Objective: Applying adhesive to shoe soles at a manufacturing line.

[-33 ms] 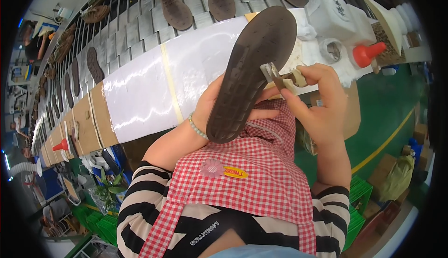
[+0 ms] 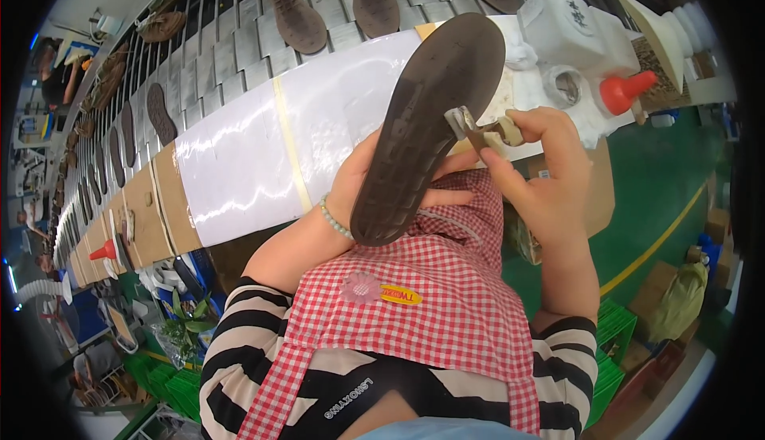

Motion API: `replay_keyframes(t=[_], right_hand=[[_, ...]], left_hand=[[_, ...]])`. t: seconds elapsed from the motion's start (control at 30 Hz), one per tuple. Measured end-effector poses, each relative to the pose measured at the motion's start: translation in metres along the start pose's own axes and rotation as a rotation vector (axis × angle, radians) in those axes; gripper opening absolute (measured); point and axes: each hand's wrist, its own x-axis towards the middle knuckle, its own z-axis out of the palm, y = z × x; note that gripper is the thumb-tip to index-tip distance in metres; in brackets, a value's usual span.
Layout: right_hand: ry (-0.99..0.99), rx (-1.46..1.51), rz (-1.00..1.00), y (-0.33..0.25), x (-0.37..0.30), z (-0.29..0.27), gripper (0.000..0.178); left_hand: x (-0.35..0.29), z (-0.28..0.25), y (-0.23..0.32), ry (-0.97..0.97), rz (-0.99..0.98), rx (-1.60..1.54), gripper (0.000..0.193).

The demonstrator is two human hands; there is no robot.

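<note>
A long dark brown shoe sole point(image 2: 414, 137) is tilted upright in front of my apron, its recessed, gridded face toward me. My left hand point(image 2: 358, 177) grips it from behind, with some fingers showing past its right edge. Between the thumb and fingers of my right hand point(image 2: 550, 173) is a small brush-like tool point(image 2: 470, 128) with a pale, flat head and a brown handle. That head is at the sole's right edge, over its middle; I cannot tell whether they touch. Something cream-coloured point(image 2: 508, 131) is in the same fingers.
Behind the sole, a white-covered work board point(image 2: 231, 153) runs beside a slatted metal conveyor point(image 2: 239, 66) carrying more soles point(image 2: 299, 18). At right stand a white plastic jug point(image 2: 562, 30), a clear jar point(image 2: 567, 86) and a red-capped bottle point(image 2: 625, 92). Green crates point(image 2: 613, 336) are at lower right.
</note>
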Motion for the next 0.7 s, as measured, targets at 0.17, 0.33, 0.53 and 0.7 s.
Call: replay_keyframes(t=[0.17, 0.33, 0.53, 0.7], right_hand=[[0.096, -0.126, 0.046, 0.019, 0.012, -0.012, 0.038], [0.222, -0.530, -0.009, 0.055, 0.028, -0.058, 0.040], [0.184, -0.637, 0.123, 0.114, 0.027, -0.082, 0.038], [0.076, -0.742, 0.042, 0.152, 0.026, -0.070, 0.037]], left_hand=[[0.004, -0.010, 0.002, -0.066, -0.085, -0.150, 0.058], [0.021, -0.023, 0.017, -0.145, 0.150, 0.054, 0.063], [0.025, -0.044, 0.076, -0.131, 0.496, 0.088, 0.052], [0.003, -0.067, 0.083, -0.150, 0.405, 0.096, 0.052]])
